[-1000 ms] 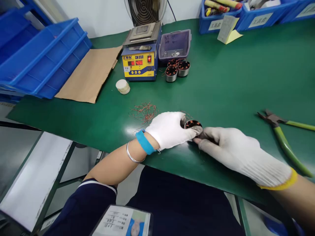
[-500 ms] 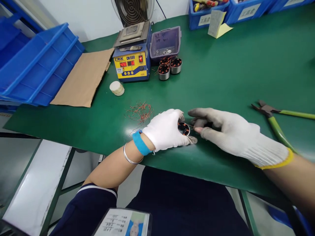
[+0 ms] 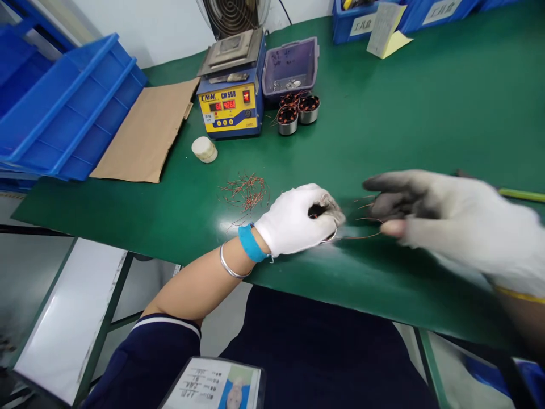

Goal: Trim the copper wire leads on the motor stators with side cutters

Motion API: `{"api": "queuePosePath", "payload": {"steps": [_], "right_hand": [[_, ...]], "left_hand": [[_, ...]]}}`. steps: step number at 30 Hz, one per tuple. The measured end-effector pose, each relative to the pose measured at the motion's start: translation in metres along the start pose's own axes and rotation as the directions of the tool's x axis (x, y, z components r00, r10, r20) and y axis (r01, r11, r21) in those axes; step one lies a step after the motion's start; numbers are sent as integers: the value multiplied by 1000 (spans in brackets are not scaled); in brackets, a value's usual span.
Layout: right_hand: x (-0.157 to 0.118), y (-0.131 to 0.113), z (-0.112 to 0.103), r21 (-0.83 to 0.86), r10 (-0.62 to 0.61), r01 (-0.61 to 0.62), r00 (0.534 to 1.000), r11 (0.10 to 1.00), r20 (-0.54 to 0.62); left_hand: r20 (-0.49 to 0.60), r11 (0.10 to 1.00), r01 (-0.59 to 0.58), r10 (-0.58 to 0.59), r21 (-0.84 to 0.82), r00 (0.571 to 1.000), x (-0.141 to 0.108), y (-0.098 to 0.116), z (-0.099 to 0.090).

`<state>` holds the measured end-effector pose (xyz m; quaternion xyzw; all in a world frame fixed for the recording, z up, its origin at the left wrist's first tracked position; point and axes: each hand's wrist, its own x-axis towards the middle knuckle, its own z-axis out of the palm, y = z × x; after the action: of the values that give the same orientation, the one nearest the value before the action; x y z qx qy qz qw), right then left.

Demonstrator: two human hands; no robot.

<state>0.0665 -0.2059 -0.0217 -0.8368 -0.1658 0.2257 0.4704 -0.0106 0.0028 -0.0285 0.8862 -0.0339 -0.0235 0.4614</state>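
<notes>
My left hand (image 3: 304,218), in a white glove, is closed around a small round motor stator (image 3: 317,212). Its dark core and part of its silver rim show between the fingers; the rest is covered. Thin copper lead wires (image 3: 357,237) stretch from it to the right, toward the fingertips of my right hand (image 3: 430,216). That gloved hand is somewhat blurred, its fingers apart and the bare thumb tip close to the wire ends. Behind it, the green-handled cutting pliers (image 3: 522,195) are mostly hidden. A tangle of copper wire scraps (image 3: 247,192) lies left of my left hand.
Farther back stand a blue-and-yellow solder pot (image 3: 232,108), a purple bin (image 3: 290,68) and several stators (image 3: 288,120). A round whitish block (image 3: 205,150) sits before the pot. Cardboard (image 3: 145,133) and blue crates (image 3: 72,108) occupy the left; labelled blue boxes (image 3: 355,25) line the back.
My right hand has moved right, away from the stator, and now covers much of the pliers. My left fingers have closed further over the stator, and its leads show stretched out to the right.
</notes>
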Motion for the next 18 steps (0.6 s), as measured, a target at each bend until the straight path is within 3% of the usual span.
{"api": "queuePosePath", "payload": {"steps": [3,6,8,11,14,16,18], "right_hand": [[-1,1,16,-148,66,-40,982,988,175],[0,1,24,-258,124,-62,965,964,231],[1,3,22,-254,157,-97,961,962,230],[3,7,16,-213,150,-99,960,972,235],[5,12,12,-228,130,-74,961,971,245],[6,14,12,-257,124,-63,966,964,227],[8,14,13,-298,48,3,986,954,162]], "left_hand": [[-96,998,-36,31,-56,995,3,-7,7],[-207,995,-28,7,-100,978,6,-12,12],[-216,983,5,-46,-185,975,6,-12,10],[-76,991,88,-96,-98,993,2,-4,-3],[145,960,68,-111,272,983,-2,6,-16],[197,901,25,-122,433,973,-3,10,-19],[200,871,0,-113,491,973,-1,10,-17]]}}
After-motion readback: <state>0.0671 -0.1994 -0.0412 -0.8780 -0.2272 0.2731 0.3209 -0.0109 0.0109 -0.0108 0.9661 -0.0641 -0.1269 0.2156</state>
